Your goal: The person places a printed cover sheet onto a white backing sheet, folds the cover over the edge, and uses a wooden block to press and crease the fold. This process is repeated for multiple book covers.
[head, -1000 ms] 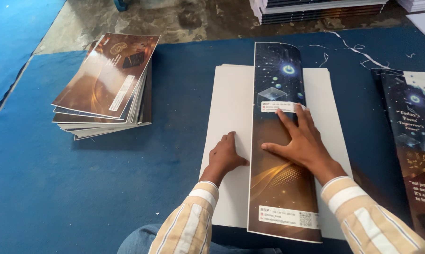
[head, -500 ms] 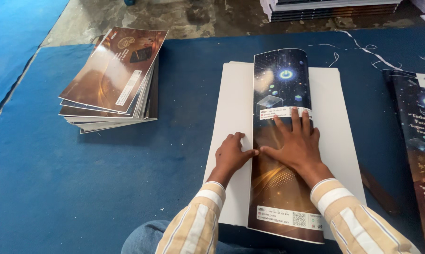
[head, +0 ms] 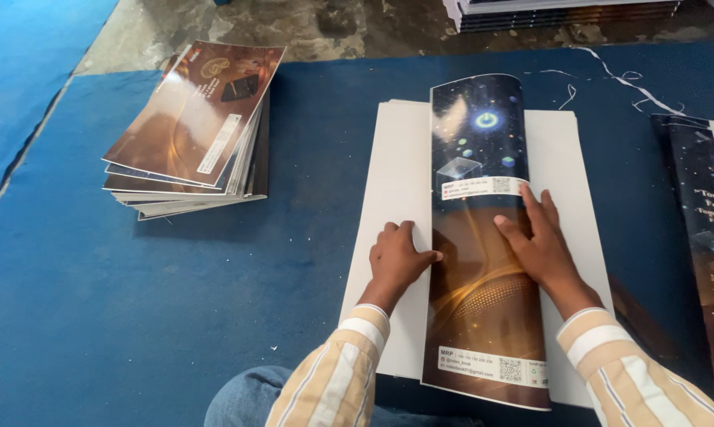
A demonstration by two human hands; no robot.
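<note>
A glossy printed cover sheet (head: 483,237), dark blue at the far end and brown-gold near me, lies folded lengthwise over a stack of white sheets (head: 392,182). My right hand (head: 543,249) presses flat on the cover's middle, fingers spread. My left hand (head: 398,257) rests with curled fingers on the white sheet, its thumb touching the cover's left folded edge. Both sleeves are striped yellow and white.
A pile of finished brown-covered booklets (head: 191,134) sits at the left on the blue mat (head: 136,300). More printed covers (head: 709,229) lie at the right edge. Stacked paper (head: 562,12) stands at the back, beyond bare concrete floor (head: 333,28). My knee (head: 242,403) is below.
My left hand has slid right to the cover's fold edge and curled. My right hand has drawn back a little toward me along the cover. The camera has shifted slightly.
</note>
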